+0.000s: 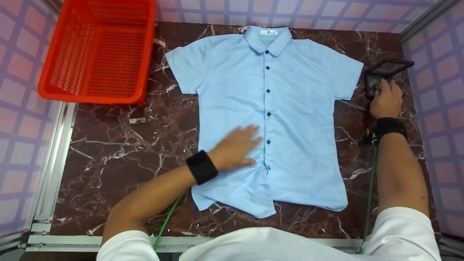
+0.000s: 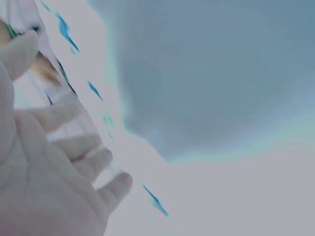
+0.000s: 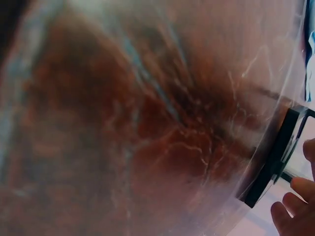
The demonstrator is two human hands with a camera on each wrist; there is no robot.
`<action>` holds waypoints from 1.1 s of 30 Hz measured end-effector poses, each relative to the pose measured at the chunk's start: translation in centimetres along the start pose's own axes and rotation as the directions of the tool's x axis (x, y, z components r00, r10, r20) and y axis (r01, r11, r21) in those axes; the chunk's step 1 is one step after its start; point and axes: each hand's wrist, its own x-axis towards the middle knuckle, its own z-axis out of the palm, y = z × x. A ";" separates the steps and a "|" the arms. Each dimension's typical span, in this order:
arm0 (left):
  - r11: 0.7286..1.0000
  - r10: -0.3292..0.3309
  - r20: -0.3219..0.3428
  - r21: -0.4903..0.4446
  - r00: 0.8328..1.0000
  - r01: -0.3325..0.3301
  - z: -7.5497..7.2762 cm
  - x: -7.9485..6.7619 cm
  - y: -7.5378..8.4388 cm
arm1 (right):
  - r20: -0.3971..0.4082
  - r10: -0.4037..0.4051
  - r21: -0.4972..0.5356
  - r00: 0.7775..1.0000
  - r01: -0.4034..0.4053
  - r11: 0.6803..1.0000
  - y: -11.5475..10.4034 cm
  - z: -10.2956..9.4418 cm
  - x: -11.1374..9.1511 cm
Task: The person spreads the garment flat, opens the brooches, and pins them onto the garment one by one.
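Note:
A light blue short-sleeved shirt (image 1: 301,119) lies front up, with dark buttons down its middle and its lower left hem folded askew. Over the lower left front, my left hand (image 1: 235,148) is spread and blurred; in the left wrist view its palm shows bare, fingers apart. To the right of the shirt, a small black-framed clear box (image 1: 370,87) stands with its lid (image 1: 393,67) raised. My right hand (image 1: 388,99) reaches into this box, fingertips by a small dark greenish item (image 1: 377,86). I cannot tell whether they pinch it.
A red plastic basket (image 1: 148,72) stands at the back left of the dark marbled tabletop (image 1: 119,159). Checked panels (image 1: 440,90) wall in the back and sides. Green cords (image 1: 168,219) run from both wrist bands (image 1: 202,167) toward the front edge.

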 end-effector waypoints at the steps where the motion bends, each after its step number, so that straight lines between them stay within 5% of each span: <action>1: 0.999 0.043 0.020 0.017 0.999 -0.044 0.2 0.5 0.7 | 0.020 0.004 0.000 1.000 -0.004 1.000 0.1 0.1 0.1; 5: 0.988 0.112 0.055 0.102 0.992 -0.118 0.4 2.5 1.8 | 0.041 0.025 0.004 0.999 -0.026 1.000 0.1 0.3 0.3; 13: 0.987 0.047 0.078 0.152 0.996 -0.058 0.8 2.9 0.9 | 0.006 0.088 -0.024 0.996 -0.088 0.996 -0.2 0.2 0.7; 20: 0.993 0.045 0.109 0.102 0.993 -0.056 0.2 2.5 0.9 | -0.148 0.127 -0.011 0.981 -0.130 0.991 0.0 0.0 1.0; 26: 0.999 0.043 0.140 0.015 0.989 -0.046 -0.4 2.8 0.8 | -0.194 0.149 -0.015 0.970 -0.155 0.988 0.4 0.0 0.9; 33: 0.999 0.018 0.205 -0.050 0.979 -0.008 -2.1 3.7 0.7 | -0.253 0.188 0.154 0.949 -0.152 0.976 -0.5 -0.3 0.9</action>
